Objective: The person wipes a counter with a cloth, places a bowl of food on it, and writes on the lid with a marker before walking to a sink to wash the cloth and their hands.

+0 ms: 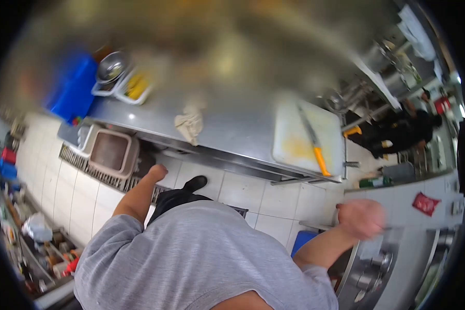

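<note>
My left hand [159, 172] hangs low over the tiled floor, in front of the steel counter [227, 124]. Seen from above, its fingers are mostly hidden. My right hand [362, 219] is raised out to the right and smeared by motion, so its fingers do not show clearly. Neither hand touches the counter. On the counter's right end lies a white cutting board [289, 124] with yellowish stains. A long knife with a yellow-orange handle [321, 161] rests across it. A crumpled beige cloth [190, 124] lies near the counter's front edge.
White tubs with yellow food [136, 87], a metal bowl [111, 67] and a blue crate [75, 88] stand at the left. Below is a brown bin [110, 150]. A person in dark clothes [403, 132] is beyond the counter's right end. Shelves of containers line the far left.
</note>
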Motion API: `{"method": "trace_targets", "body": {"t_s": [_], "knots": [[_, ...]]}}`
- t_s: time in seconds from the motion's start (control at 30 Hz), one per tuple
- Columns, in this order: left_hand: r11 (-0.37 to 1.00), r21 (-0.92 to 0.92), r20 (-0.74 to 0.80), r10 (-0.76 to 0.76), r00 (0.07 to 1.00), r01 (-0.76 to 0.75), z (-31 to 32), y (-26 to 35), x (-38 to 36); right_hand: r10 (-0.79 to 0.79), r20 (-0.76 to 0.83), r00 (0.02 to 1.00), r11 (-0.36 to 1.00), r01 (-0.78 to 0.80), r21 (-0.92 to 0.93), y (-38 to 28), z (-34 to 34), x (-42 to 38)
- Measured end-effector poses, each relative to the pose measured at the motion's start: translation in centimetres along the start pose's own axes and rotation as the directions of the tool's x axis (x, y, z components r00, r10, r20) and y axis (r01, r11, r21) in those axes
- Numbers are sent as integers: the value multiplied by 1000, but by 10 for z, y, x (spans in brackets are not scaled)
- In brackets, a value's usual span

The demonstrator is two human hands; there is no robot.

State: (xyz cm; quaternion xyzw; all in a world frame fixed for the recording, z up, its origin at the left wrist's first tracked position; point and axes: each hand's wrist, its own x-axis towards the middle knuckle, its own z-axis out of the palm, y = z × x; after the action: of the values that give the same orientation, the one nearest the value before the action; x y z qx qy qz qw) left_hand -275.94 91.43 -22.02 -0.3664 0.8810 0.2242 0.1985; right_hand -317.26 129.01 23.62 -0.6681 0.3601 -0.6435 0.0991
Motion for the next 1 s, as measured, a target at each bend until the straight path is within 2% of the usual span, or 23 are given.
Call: {"method": "trace_targets", "body": {"t_s": [0.03, 0.07, 0.1, 0.13, 0.17, 0.2, 0.27, 0.3, 0.33, 0.37, 0.4, 0.47, 0.53, 0.6, 0.67, 0.73, 0.77, 0.8, 0.83, 0.9, 0.93, 0.97, 1.0], "knots": [[975, -211, 16, -66, 998, 68, 12, -4, -31, -15, 15, 1000, 864, 5, 503, -15, -13, 23], [993, 80, 75, 82, 994, -87, 45, -24, -49, -106, 254, 961, 780, -78, 620, -11, -22, 58], [1000, -5, 185, 0, 983, 1, 55, -26, -83, -237, 456, 858, 690, -182, 701, 1, -22, 85], [991, -88, 295, -66, 953, 96, 65, -25, -117, -217, 487, 846, 676, -230, 700, 5, 1, 88], [874, -277, 362, -290, 886, 399, 84, -31, -149, -204, 522, 828, 663, -276, 696, 9, 36, 92], [634, -429, 458, -462, 760, 644, 101, -41, -177, -239, 532, 812, 642, -279, 714, 18, 72, 102], [342, -583, 490, -576, 655, 737, 135, -59, -241, -605, 644, 468, 414, -506, 757, 34, 146, 115], [228, -590, 536, -608, 586, 775, 160, -71, -271, -627, 634, 453, 389, -522, 759, 40, 174, 111], [112, -592, 578, -631, 518, 798, 183, -82, -296, -580, 638, 506, 300, -595, 745, 49, 203, 106], [40, -605, 607, -624, 493, 796, 199, -84, -321, -534, 650, 542, 211, -659, 722, 54, 232, 109], [-35, -620, 630, -617, 471, 784, 209, -94, -342, -573, 640, 512, 200, -670, 715, 53, 261, 119], [-148, -631, 671, -597, 440, 761, 227, -105, -379, -770, 537, 343, 177, -695, 697, 44, 326, 139], [-251, -711, 639, -621, 453, 657, 248, -121, -409, -835, 424, 351, 72, -694, 717, 45, 406, 162], [-70, -813, 437, -730, 525, 579, 260, -134, -442, -886, 333, 322, -40, -770, 637, 33, 491, 176], [-153, -807, 472, -748, 466, 571, 227, -131, -484, -957, 180, 230, -63, -764, 642, 6, 562, 194], [113, -862, 223, -790, 571, 494, 333, -176, -516, -959, 9, 283, -203, -709, 676, -4, 622, 216], [-163, -850, 447, -727, 521, 502, 309, -178, -546, -972, 23, 233, -163, -747, 644, -9, 660, 225], [-350, -771, 606, -659, 446, 532, 275, -186, -577, -979, 66, 194, -94, -713, 695, -17, 697, 228], [-488, -748, 655, -656, 376, 450, 291, -200, -600, -981, 110, 157, -21, -661, 750, -23, 728, 230], [-629, -713, 701, -653, 286, 310, 304, -230, -642, -928, 69, 366, -144, -523, 840, 15, 740, 248], [-690, -701, 713, -669, 211, 180, 303, -241, -663, -970, 64, 233, -48, -444, 895, 28, 740, 275], [-730, -682, 728, -670, 142, 51, 307, -254, -676, -826, -34, 562, -295, -381, 876, 15, 760, 260], [-740, -672, 736, -663, 133, 28, 311, -267, -687, -818, -118, 563, -365, -349, 863, 13, 783, 263]]}}
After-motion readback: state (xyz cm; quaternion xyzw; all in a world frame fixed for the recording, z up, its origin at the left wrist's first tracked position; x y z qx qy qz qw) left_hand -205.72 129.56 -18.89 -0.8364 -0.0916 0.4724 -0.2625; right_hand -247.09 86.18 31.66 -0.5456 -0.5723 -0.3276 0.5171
